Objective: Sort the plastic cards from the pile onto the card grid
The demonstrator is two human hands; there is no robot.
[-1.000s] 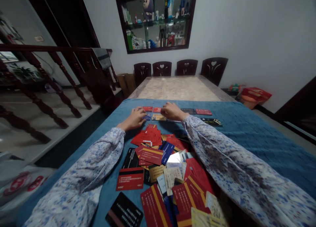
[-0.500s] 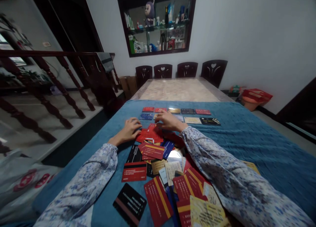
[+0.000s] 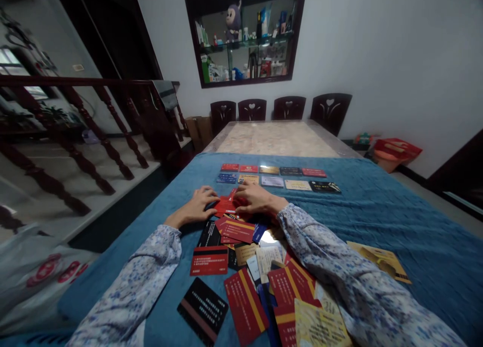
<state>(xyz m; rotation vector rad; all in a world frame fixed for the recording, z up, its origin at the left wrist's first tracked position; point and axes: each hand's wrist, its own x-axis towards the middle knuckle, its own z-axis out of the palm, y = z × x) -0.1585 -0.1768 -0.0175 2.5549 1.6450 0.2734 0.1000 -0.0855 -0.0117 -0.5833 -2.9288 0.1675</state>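
My left hand rests at the left edge of a bright red card on top of the pile, its fingers bent and apart. Over the right side of the same red card, my right hand lies with fingers curved and parted, covering part of it. Neither hand visibly lifts anything. Toward me spreads a loose heap of cards: dark red ones with a gold stripe, a red one with a black stripe, a black one and a yellow one.
Beyond my hands, cards lie in two rows, among them a black card and an orange card. A gold card is off to the right on the blue cloth. A plastic bag is at left.
My right hand has drawn back from the second row onto the red card, uncovering the orange card. The left hand stays beside the pile. The view has shifted slightly left.
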